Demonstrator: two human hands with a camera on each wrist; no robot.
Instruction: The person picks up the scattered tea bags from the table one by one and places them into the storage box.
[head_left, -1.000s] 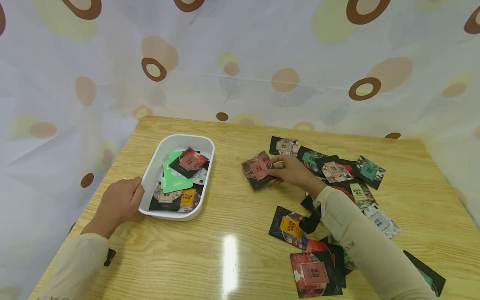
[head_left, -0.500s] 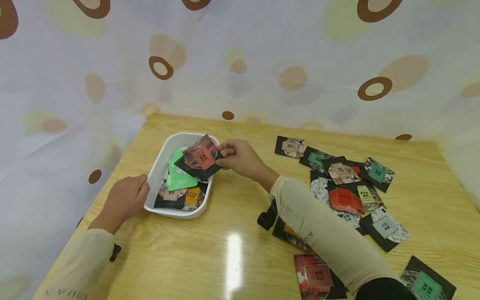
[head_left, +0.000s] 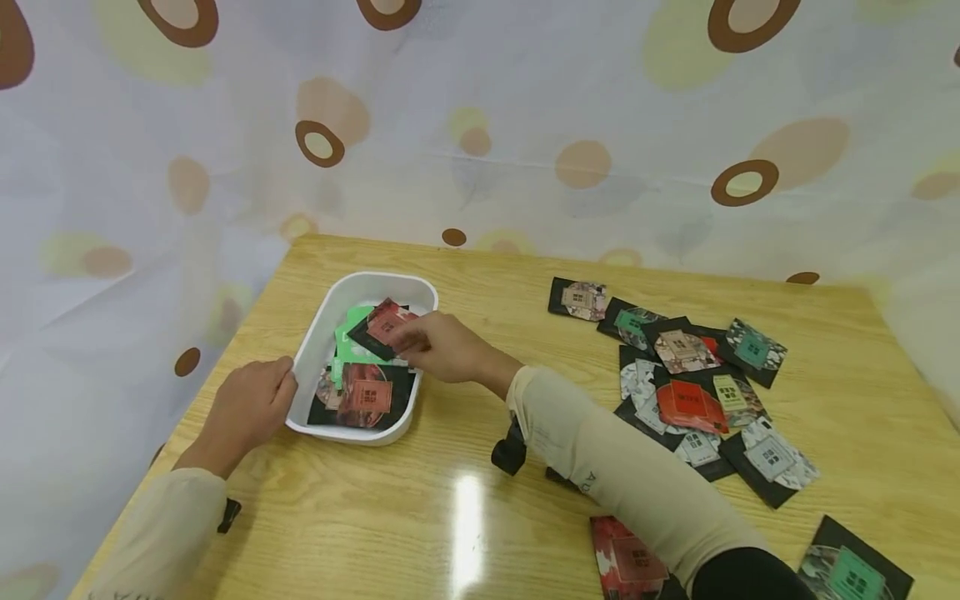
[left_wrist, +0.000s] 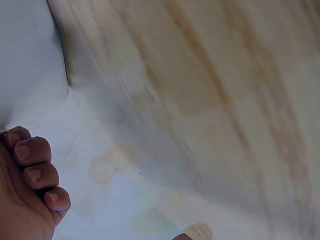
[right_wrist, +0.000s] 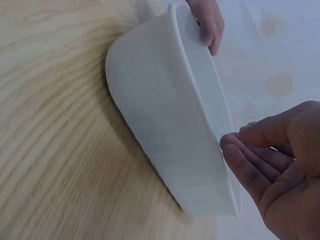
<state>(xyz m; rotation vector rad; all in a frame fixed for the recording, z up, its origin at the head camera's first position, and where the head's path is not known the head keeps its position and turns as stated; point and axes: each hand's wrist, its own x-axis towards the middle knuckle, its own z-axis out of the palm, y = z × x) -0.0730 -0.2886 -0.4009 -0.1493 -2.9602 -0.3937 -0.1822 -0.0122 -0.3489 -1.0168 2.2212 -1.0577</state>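
Note:
At the left of the table stands a white plastic bin point(head_left: 303, 379) holding several dark, flat sachets and green cards point(head_left: 348, 342). My left hand point(head_left: 251, 404) grips its near-left rim, fingers curled in the left wrist view. Over the bin's right side reaches my right hand point(head_left: 446, 346), its fingertips at the corner of a red-and-black sachet point(head_left: 378, 325). In the right wrist view, its fingers point(right_wrist: 250, 172) extend past the rim and no sachet shows between them. A brown-red sachet point(head_left: 367, 396) lies flat at the near end of the bin.
Overlapping sachets point(head_left: 686, 400) cover the right part of the wooden table point(head_left: 360, 508). A green-labelled sachet point(head_left: 851, 562) lies near the front right, and a red one point(head_left: 630, 558) is partly under the right forearm. A patterned sheet point(head_left: 510, 125) hangs behind.
My right hand has carried the brown-red sachet left from the pile and let it go in the bin's near end. The left hand has stayed on the rim.

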